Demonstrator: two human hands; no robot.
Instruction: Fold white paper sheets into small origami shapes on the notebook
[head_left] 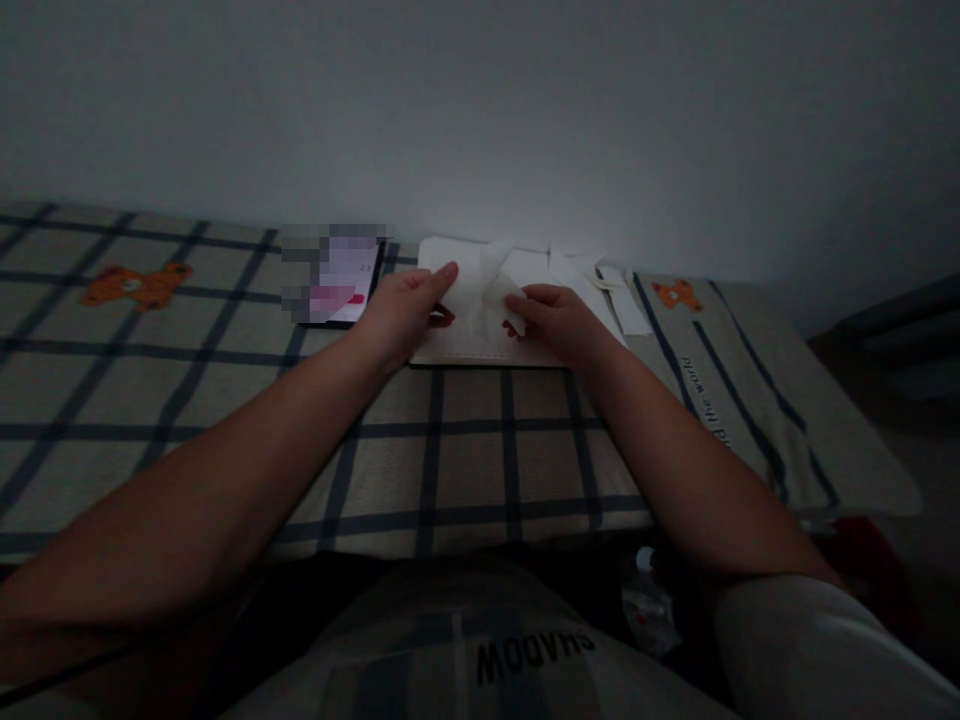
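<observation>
Both bare arms (pixel 247 460) are stretched forward, the left hand (pixel 405 308) held with thumb (pixel 445 278) out, the right hand (pixel 556 318) bent into a pinch

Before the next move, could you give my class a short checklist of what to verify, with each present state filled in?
1. Right hand has a grip on the thin paper: ok, pinched at its right side.
2. Left hand has a firm grip: cannot tell; it is at the paper's left side, but its hold is unclear.
3. Paper lies flat: not ok, it is creased and partly raised.
4. White pad is underneath: ok, on the checked cloth.
5. Phone is untouched by the left wrist: cannot tell, they overlap closely in this view.
6. Lighting is good: not ok, the scene is dim.
</observation>
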